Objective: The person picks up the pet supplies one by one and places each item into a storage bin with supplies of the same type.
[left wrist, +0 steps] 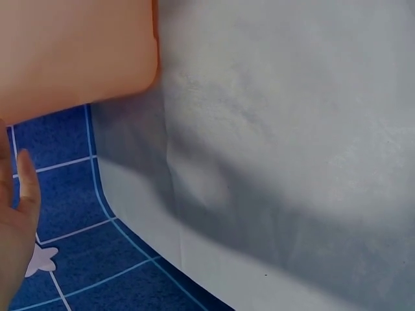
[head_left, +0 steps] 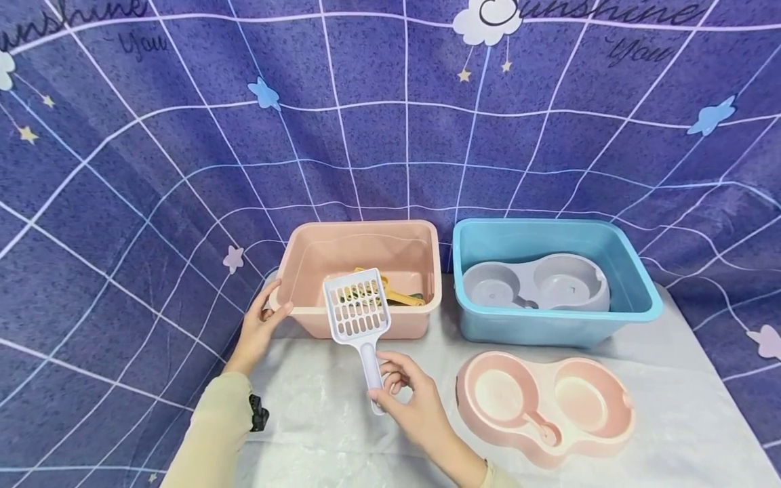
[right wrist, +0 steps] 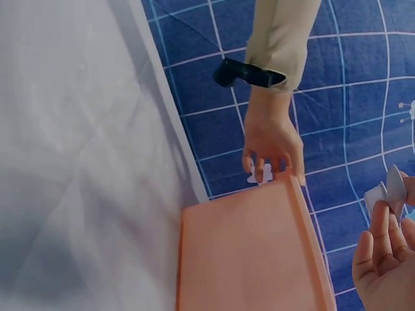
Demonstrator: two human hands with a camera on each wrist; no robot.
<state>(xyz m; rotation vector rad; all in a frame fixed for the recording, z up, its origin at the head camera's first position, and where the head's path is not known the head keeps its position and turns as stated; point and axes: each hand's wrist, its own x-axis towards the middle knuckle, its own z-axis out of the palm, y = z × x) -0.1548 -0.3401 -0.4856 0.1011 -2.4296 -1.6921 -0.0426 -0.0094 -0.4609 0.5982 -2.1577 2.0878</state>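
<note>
My right hand [head_left: 411,393] pinches the handle of a pale lavender slotted litter scoop [head_left: 360,308] between thumb and fingers. The scoop is tilted up, and its slotted head overlaps the front of the pink bin [head_left: 366,232] in the head view. In the right wrist view part of the scoop handle [right wrist: 396,188] shows at the fingertips of that hand [right wrist: 386,259]. At the bin's front left corner, my left hand [head_left: 256,335] grips the rim, thumb over the front edge and fingers along the outer side. A yellow scoop [head_left: 399,297] lies inside the bin, partly hidden behind the lavender one.
A blue bin [head_left: 549,325] stands to the right, with a grey double bowl [head_left: 525,278] in it. In front of that bin a pink double bowl [head_left: 543,379] sits on the pale table cover [head_left: 329,447]. A blue patterned curtain [head_left: 366,135] rises behind and at the sides.
</note>
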